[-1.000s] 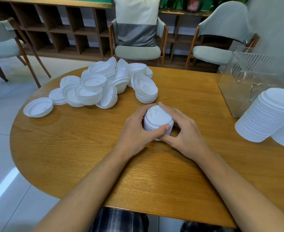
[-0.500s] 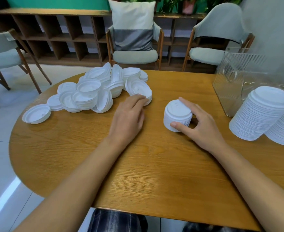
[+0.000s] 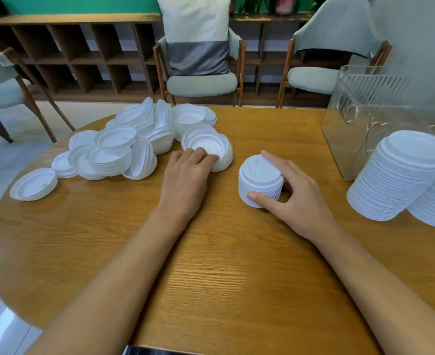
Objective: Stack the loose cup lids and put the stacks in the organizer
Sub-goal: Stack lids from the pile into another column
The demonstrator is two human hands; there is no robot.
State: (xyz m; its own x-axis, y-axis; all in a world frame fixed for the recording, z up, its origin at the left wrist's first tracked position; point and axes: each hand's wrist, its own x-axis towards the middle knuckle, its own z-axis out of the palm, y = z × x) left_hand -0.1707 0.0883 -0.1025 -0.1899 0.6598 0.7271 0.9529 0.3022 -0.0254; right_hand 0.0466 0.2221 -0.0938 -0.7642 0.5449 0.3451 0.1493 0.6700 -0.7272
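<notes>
Wood, honey-coloured: round table (image 3: 224, 278), bearing everything listed below.

Clear ribbed plastic: organizer (image 3: 352, 139), upright at the far right of the table.

White plastic: two tall stacks of lids (image 3: 401, 180), leaning side by side at the right edge, just in front of the organizer and outside it.

White plastic: pile of loose lids (image 3: 124, 149), far left of centre. The lids are jumbled, some nested in short bunches, some on edge, many hollow side up.

White plastic: leaning bunch of lids (image 3: 211, 144), hollow side toward the camera, at the pile's right end.

White plastic: short stack (image 3: 260, 180), upright on the table between the pile and the tall stacks.

Right hand (image 3: 298, 201): grips the short stack, thumb against its near side, forefinger across its top.

Left hand (image 3: 185, 175): palm down, fingers (image 3: 201, 153) laid over the near rim of the leaning bunch. Thumb hidden, so whether it grips cannot be told.

White plastic: single lid (image 3: 33, 184), hollow side up, at the left edge, just beside the pile.
</notes>
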